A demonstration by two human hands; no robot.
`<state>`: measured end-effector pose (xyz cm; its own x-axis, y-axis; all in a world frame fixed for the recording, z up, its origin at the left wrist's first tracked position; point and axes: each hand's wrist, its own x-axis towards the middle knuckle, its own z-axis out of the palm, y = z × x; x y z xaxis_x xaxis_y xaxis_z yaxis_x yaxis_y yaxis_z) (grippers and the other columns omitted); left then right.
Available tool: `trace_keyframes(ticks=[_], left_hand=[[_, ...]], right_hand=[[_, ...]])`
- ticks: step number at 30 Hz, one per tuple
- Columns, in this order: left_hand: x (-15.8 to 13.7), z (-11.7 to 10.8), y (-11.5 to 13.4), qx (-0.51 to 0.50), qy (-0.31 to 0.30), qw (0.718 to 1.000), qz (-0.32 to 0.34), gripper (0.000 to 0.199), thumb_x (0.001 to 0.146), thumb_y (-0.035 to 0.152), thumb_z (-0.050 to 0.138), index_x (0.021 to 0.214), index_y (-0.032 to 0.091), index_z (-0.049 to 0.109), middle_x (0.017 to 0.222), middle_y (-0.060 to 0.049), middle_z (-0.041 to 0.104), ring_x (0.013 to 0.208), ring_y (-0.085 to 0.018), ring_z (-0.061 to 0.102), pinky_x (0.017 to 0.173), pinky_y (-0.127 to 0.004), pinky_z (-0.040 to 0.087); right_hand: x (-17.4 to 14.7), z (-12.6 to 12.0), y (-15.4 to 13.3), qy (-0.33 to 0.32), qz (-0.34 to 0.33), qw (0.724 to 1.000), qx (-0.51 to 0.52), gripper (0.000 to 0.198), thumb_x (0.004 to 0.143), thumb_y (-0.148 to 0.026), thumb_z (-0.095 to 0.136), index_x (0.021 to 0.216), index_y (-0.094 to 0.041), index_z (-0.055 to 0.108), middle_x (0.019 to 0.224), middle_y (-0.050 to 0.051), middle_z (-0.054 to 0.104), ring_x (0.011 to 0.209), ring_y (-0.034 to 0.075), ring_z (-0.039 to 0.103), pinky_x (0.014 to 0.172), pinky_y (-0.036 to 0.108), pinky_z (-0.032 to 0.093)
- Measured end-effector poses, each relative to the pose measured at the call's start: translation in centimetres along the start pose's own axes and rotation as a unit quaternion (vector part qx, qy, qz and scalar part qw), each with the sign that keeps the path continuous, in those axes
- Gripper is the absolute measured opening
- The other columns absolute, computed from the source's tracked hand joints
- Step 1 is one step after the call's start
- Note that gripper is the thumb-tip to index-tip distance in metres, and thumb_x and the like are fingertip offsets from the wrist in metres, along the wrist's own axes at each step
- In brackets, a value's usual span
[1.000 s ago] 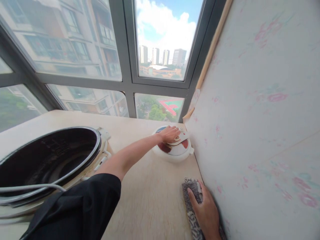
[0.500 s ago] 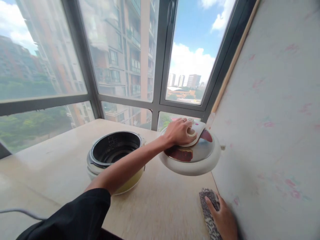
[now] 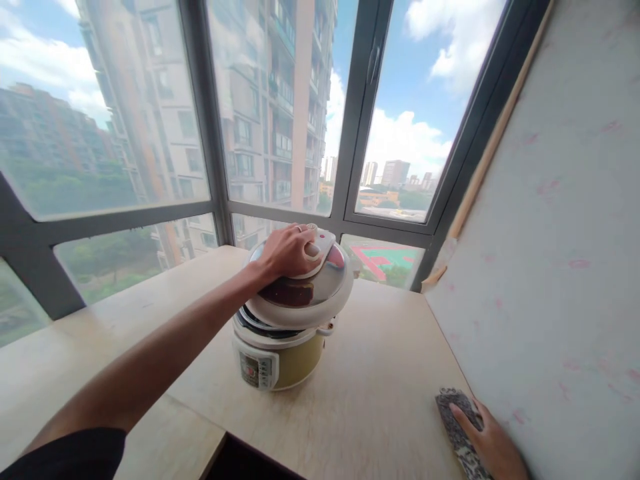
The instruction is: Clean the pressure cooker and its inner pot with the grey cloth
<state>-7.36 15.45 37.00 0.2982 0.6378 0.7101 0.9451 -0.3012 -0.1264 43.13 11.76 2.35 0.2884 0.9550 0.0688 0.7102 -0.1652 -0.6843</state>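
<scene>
My left hand point(image 3: 291, 251) is closed round the white handle of a lid point(image 3: 295, 293), which has a shiny metal top and a thick white rim. The lid is over an electric pressure cooker point(image 3: 300, 360), a little tilted and not flush; a dark strip of the inner pot's edge shows beneath it on the left. On the cooker's front is a control panel point(image 3: 257, 370). At the lower right, my right hand point(image 3: 493, 437) grips a folded grey-and-white patterned cloth point(image 3: 457, 420) on the tabletop, thumb on top.
The cooker stands on a pale wooden tabletop point(image 3: 370, 400) with a dark gap point(image 3: 245, 460) at its front edge. Grey-framed windows point(image 3: 345, 160) rise behind. A floral-papered wall point(image 3: 560, 233) borders the right side.
The lid has moved left in my left hand, from beside the cooker to over its pot. My right hand keeps the cloth by the wall. The view has shifted.
</scene>
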Motion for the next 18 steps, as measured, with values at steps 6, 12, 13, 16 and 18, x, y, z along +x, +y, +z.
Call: trace_keyframes(ticks=[6, 12, 13, 16, 18], left_hand=[[-2.9, 1.6, -4.9, -0.026, -0.023, 0.995, 0.098, 0.027, 0.082, 0.046, 0.061, 0.081, 0.019, 0.064, 0.095, -0.009, 0.07, 0.091, -0.025, 0.065, 0.076, -0.033, 0.048], [-3.7, 3.6, -7.3, -0.1, -0.082, 0.983, 0.13, 0.034, 0.085, 0.051, 0.058, 0.076, 0.019, 0.061, 0.085, -0.007, 0.065, 0.081, -0.021, 0.061, 0.07, -0.031, 0.044], [-3.9, 4.0, -7.5, -0.112, -0.093, 0.981, 0.131, 0.034, 0.085, 0.051, 0.058, 0.075, 0.019, 0.06, 0.084, -0.007, 0.065, 0.079, -0.02, 0.06, 0.069, -0.03, 0.043], [-4.3, 5.1, -7.8, -0.136, -0.116, 0.976, 0.123, 0.036, 0.084, 0.053, 0.06, 0.075, 0.018, 0.06, 0.082, -0.006, 0.063, 0.074, -0.019, 0.058, 0.068, -0.03, 0.041], [-4.6, 5.7, -7.8, -0.152, -0.123, 0.974, 0.118, 0.037, 0.084, 0.054, 0.06, 0.075, 0.018, 0.06, 0.081, -0.006, 0.063, 0.071, -0.018, 0.056, 0.066, -0.029, 0.04]], right_hand=[[0.7, -0.2, 0.1, -0.02, 0.009, 1.0, -0.011, 0.096, 0.064, -0.084, 0.047, 0.124, -0.011, 0.054, 0.141, 0.028, 0.055, 0.139, 0.042, 0.046, 0.12, 0.049, 0.03], [0.2, -0.6, -0.7, -0.019, 0.026, 0.999, -0.031, 0.096, 0.066, -0.083, 0.047, 0.127, -0.01, 0.053, 0.142, 0.028, 0.054, 0.138, 0.042, 0.046, 0.12, 0.051, 0.03], [0.1, -0.6, -0.9, -0.019, 0.03, 0.999, -0.039, 0.098, 0.066, -0.083, 0.045, 0.129, -0.008, 0.052, 0.142, 0.028, 0.054, 0.139, 0.042, 0.046, 0.12, 0.051, 0.031], [-0.1, -0.7, -1.1, -0.022, 0.039, 0.997, -0.059, 0.103, 0.068, -0.085, 0.041, 0.132, -0.005, 0.05, 0.142, 0.03, 0.053, 0.139, 0.042, 0.045, 0.119, 0.05, 0.031], [-0.1, -0.6, -0.9, -0.02, 0.034, 0.997, -0.062, 0.103, 0.068, -0.085, 0.041, 0.133, -0.005, 0.05, 0.143, 0.03, 0.052, 0.14, 0.042, 0.044, 0.12, 0.049, 0.03]])
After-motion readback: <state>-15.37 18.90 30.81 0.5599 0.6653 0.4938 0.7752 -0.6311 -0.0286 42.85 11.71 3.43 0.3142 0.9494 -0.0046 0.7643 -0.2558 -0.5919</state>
